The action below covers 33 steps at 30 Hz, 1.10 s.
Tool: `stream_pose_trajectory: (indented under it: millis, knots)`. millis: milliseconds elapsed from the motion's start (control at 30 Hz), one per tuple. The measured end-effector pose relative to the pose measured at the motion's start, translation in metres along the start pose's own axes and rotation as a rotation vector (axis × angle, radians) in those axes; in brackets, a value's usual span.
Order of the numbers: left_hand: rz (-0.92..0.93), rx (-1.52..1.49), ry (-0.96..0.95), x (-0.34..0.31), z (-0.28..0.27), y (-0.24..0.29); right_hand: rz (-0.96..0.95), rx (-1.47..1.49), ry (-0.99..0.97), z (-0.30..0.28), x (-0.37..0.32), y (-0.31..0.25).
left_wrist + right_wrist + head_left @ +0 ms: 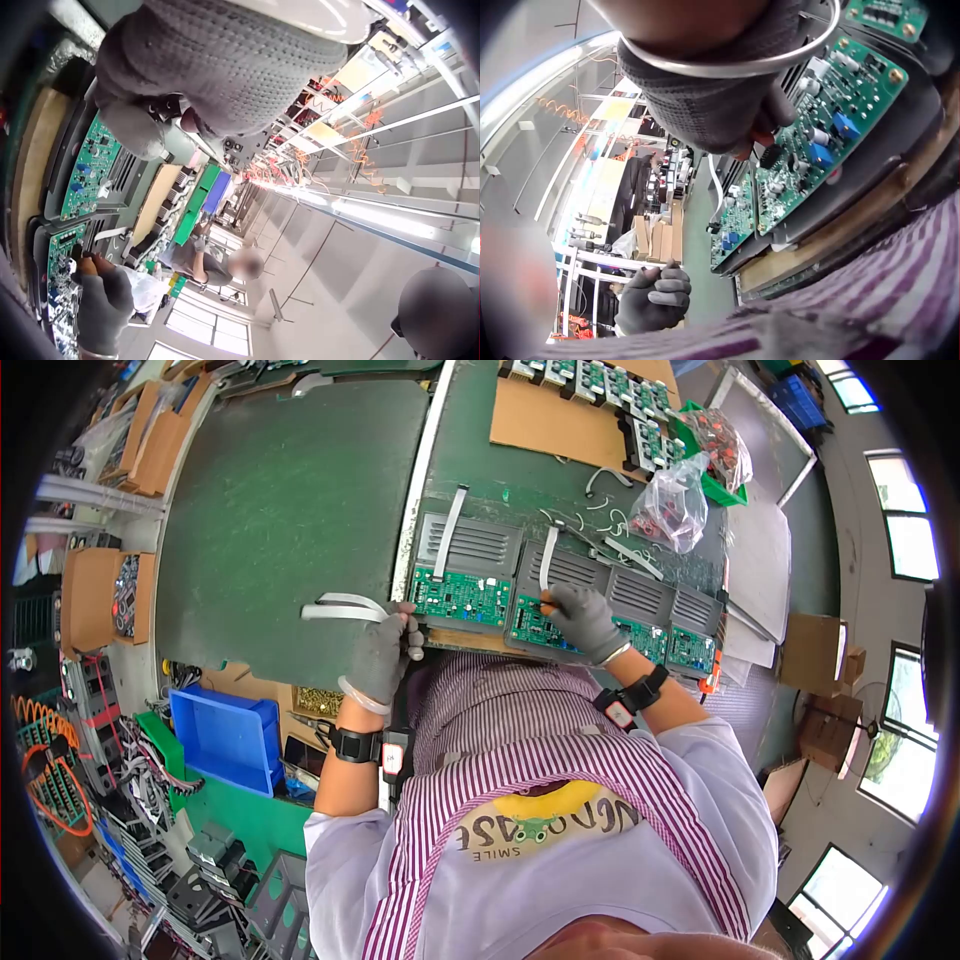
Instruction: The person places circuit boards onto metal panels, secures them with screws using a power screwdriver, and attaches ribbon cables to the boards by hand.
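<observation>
Four metal housings with green circuit boards stand in a row at the bench edge. My right hand (pixel 585 622), in a grey glove with bare fingertips, reaches over the second circuit board (pixel 528 622). Its fingertips pinch the lower end of a white ribbon cable (pixel 548 560), at a black connector (pixel 768 156) on the board. Left of the row, my gloved left hand (pixel 383 655) grips a few loose white ribbon cables (pixel 345 606), which stick out leftward. Another ribbon cable (pixel 451 530) runs up from the leftmost circuit board (pixel 462 598).
Cut wire pieces (pixel 607 510) and a clear plastic bag (pixel 672 505) lie beyond the housings. Further back are a cardboard sheet (pixel 550 420) with more boards and a green crate (pixel 728 490). A blue bin (pixel 228 735) stands left of my body. Other people appear in the left wrist view.
</observation>
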<state>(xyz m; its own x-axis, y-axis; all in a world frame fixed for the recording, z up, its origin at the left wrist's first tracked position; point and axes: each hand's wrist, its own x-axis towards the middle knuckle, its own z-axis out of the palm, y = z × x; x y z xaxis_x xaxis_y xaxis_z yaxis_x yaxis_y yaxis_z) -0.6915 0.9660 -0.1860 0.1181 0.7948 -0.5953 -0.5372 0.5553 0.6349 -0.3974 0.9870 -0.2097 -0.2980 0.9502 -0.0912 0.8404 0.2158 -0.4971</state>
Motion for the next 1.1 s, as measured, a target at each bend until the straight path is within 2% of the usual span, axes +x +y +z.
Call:
stream_pose_trajectory:
  millis: [67, 333, 433, 533, 633, 733, 833, 933, 1033, 1100]
  knots:
    - [0.021, 0.026, -0.079, 0.003, 0.002, -0.002, -0.013, -0.01, 0.01, 0.006, 0.0, 0.0]
    - [-0.011, 0.194, -0.074, -0.003, 0.024, 0.006, -0.102, -0.051, 0.104, 0.018, -0.005, 0.007]
    - [-0.02, 0.261, -0.064, 0.001, 0.026, 0.005, -0.13, -0.145, 0.072, 0.011, -0.007, 0.0]
    - [0.004, 0.279, -0.064, 0.006, 0.025, 0.004, -0.252, -0.412, 0.003, -0.001, -0.013, -0.012]
    - [0.04, 0.262, -0.063, 0.01, 0.023, 0.001, -0.351, -0.546, -0.077, 0.004, -0.02, -0.013]
    - [0.07, 0.281, -0.07, 0.011, 0.024, -0.003, -0.077, -0.495, -0.167, 0.021, -0.018, -0.012]
    - [0.094, 0.222, -0.079, 0.005, 0.036, -0.005, -0.26, -0.525, -0.155, 0.009, -0.021, -0.01]
    - [0.103, 0.267, -0.165, -0.004, 0.051, -0.011, -0.249, -0.329, -0.12, -0.011, -0.014, -0.002]
    - [0.035, 0.48, -0.232, -0.013, 0.081, -0.013, -0.314, -0.034, 0.139, -0.045, -0.018, -0.027]
    - [0.005, 0.533, -0.303, -0.009, 0.098, -0.029, -0.467, -0.001, 0.185, -0.07, -0.026, -0.043]
